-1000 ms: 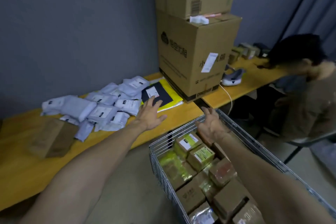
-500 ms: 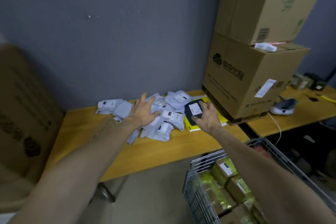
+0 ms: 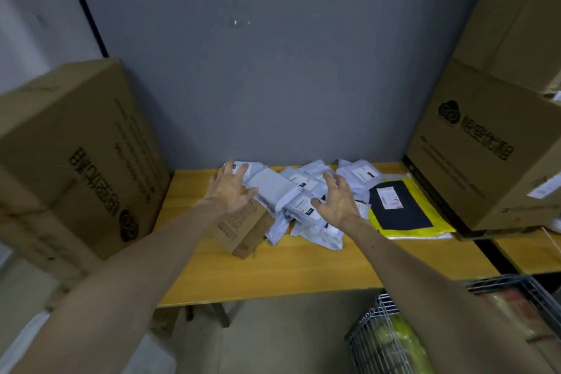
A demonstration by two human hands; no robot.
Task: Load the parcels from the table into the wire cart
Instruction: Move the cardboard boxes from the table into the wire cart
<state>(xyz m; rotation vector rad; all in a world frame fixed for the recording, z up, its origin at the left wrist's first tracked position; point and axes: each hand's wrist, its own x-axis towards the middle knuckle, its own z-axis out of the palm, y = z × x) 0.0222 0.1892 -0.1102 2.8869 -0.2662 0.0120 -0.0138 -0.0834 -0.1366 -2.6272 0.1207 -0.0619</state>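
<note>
A heap of several pale grey mailer bags [image 3: 276,188] with white labels lies at the back of the yellow table [image 3: 297,270]. A small brown carton [image 3: 246,231] leans at the heap's left front. A black and yellow flat parcel [image 3: 400,209] lies to the right. My left hand [image 3: 232,190] is spread over the heap's left end, above the carton. My right hand [image 3: 338,202] hovers over the heap's middle with fingers spread and slightly bent. Neither hand holds anything. The wire cart [image 3: 379,340] shows at the bottom right, with green and brown parcels inside.
A big cardboard box [image 3: 76,155] stands at the table's left end. Two stacked big boxes [image 3: 482,155] fill the right end. A grey wall runs behind the table. Bare floor lies in front, left of the cart.
The view has swung left, so the cart slid to the bottom right corner. Both hands have moved further over the heap of mailer bags and spread apart.
</note>
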